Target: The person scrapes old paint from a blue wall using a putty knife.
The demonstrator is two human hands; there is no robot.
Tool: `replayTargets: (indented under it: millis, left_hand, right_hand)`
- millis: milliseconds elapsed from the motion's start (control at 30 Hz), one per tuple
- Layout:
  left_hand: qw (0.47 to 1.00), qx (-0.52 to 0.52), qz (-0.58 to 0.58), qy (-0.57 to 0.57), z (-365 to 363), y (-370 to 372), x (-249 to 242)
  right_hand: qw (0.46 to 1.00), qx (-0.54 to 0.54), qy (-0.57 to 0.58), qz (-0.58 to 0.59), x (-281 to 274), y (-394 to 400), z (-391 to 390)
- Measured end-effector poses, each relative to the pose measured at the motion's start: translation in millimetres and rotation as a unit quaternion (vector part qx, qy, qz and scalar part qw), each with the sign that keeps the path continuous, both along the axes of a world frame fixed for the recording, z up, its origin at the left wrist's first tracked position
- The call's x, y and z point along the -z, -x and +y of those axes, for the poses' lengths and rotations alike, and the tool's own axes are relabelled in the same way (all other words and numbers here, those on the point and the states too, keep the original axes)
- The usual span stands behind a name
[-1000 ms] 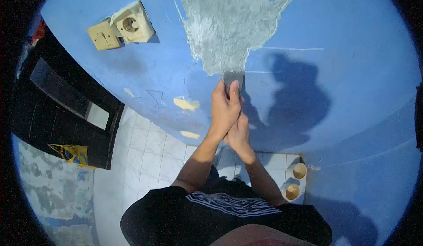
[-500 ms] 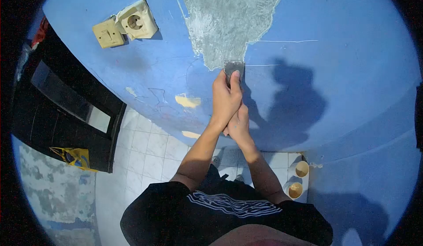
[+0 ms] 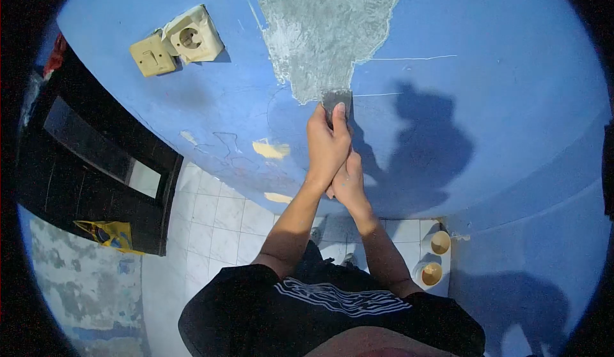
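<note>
A scraper (image 3: 337,99) is held flat against the blue wall (image 3: 511,88) at the lower tip of the bare grey patch (image 3: 323,31), its metal blade showing just above the left hand (image 3: 327,145), whose fingers are pressed over the blade's lower part. The right hand (image 3: 348,181) is tucked directly below and against the left, apparently clamped around the handle, though the handle itself is hidden by both hands. A wall switch (image 3: 152,54) and a socket (image 3: 192,37) are mounted well apart to the upper left, and two small cups (image 3: 435,258) are seen on the tiled floor (image 3: 211,223) below.
</note>
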State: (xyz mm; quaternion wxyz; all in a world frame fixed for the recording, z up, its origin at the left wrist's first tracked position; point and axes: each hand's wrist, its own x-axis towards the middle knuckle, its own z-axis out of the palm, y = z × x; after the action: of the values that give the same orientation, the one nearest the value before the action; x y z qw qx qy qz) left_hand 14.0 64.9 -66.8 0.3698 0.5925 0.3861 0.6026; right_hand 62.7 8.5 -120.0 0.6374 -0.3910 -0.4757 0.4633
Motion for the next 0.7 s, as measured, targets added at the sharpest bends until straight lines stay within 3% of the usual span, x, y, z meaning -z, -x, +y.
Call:
replayTargets:
  millis: [200,367,500,700]
  left_hand:
    - [0.999,-0.018,0.034,-0.004,0.5,7.5,-3.3]
    - [0.994,-0.022,0.106,-0.01,-3.2,15.7,-10.3]
    - [0.998,-0.006,0.066,-0.001,-2.3,13.9,7.0]
    - [0.999,0.002,0.001,0.033,-16.4,2.7,-12.7]
  right_hand:
    - [1.0,-0.013,0.011,-0.001,8.2,9.6,4.6]
    - [0.997,0.052,0.007,0.05,-5.4,26.0,-5.9]
    - [0.998,0.035,0.032,0.048,5.7,20.4,-9.2]
    - [0.999,0.048,0.001,0.001,0.3,6.1,-7.6]
